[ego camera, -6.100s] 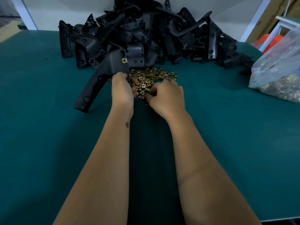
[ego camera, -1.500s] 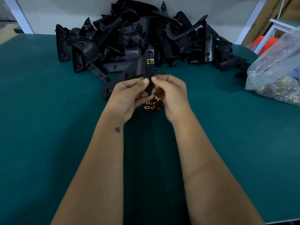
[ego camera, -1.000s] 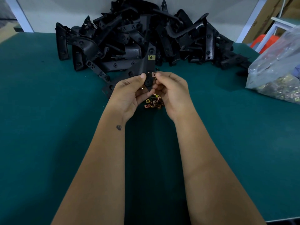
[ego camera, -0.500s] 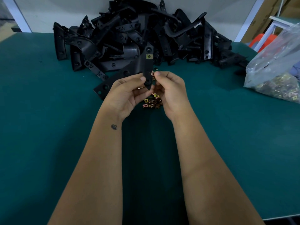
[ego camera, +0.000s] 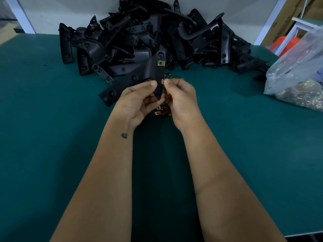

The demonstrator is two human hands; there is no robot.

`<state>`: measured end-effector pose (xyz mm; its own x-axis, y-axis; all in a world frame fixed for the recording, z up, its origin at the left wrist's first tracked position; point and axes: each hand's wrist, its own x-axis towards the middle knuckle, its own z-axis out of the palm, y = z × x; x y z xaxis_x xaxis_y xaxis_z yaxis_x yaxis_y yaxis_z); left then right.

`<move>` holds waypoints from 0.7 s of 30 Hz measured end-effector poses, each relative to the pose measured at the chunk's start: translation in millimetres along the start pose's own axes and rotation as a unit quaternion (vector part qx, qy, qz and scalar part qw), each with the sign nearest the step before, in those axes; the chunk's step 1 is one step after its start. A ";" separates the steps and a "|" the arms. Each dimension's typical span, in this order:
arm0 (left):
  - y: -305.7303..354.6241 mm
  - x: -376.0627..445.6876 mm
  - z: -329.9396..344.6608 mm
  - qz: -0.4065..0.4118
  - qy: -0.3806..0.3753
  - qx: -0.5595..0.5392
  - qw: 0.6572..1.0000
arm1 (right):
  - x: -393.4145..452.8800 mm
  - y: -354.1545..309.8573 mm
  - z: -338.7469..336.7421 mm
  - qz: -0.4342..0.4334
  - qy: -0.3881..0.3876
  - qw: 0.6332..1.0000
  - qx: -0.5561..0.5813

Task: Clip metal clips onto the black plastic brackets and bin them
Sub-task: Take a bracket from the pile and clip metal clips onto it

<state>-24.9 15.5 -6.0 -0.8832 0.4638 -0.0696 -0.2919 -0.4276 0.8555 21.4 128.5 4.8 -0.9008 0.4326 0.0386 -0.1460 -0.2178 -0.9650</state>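
Observation:
A black plastic bracket (ego camera: 139, 75) is held up above the green table, and my left hand (ego camera: 138, 102) grips its lower pointed end. One brass clip (ego camera: 161, 63) sits clipped near the bracket's upper end. My right hand (ego camera: 180, 98) pinches a second metal clip (ego camera: 162, 81) against the bracket's right edge, beside my left thumb. Loose metal clips (ego camera: 161, 110) lie on the table below and behind my hands, partly hidden by them.
A big pile of black brackets (ego camera: 157, 37) fills the back of the green table (ego camera: 52, 137). A clear plastic bag of clips (ego camera: 300, 81) lies at the right edge. White frame posts and an orange stool stand beyond the table.
Six seconds ago my right hand was picking in the clip pile; since then both hands lifted the bracket. Over the last second the bracket tilted slightly and the right hand stays at its edge.

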 end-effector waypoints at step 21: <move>4.4 -3.3 -2.5 -0.039 -0.015 0.047 0.998 | -2.2 -8.4 -8.4 0.015 -0.072 0.994 -0.079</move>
<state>-24.3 10.1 -3.3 -0.8472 0.5165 -0.1245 -0.3233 -0.3152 0.8923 28.1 136.8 10.6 -0.9547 0.2954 0.0350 -0.0626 -0.0845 -0.9945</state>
